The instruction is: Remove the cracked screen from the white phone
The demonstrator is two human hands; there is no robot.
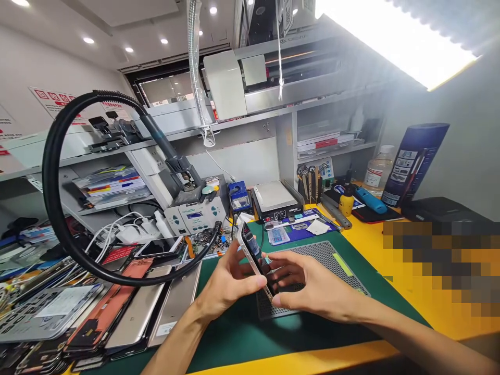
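Note:
A smartphone [253, 252] with a pale metal edge is held up on its side, tilted, its dark glossy screen turned to the right. My left hand [230, 278] is closed around its edge and back, the thumb lying along the frame. On the screen side, my right hand [302, 284] has its thumb at the phone's lower end and its fingers curved before the glass; whether those fingers touch it or are only reflected there is hard to tell. Below lies a grey perforated pad [324, 260] on the green mat [230, 338].
Stacked phones and back covers [136, 307] crowd the left side. A thick black hose [50, 172] loops from the grey soldering station [195, 213]. Behind stand a flat heating plate [275, 198], tweezers [310, 182], a yellow bottle [346, 202] and a clear bottle [377, 169].

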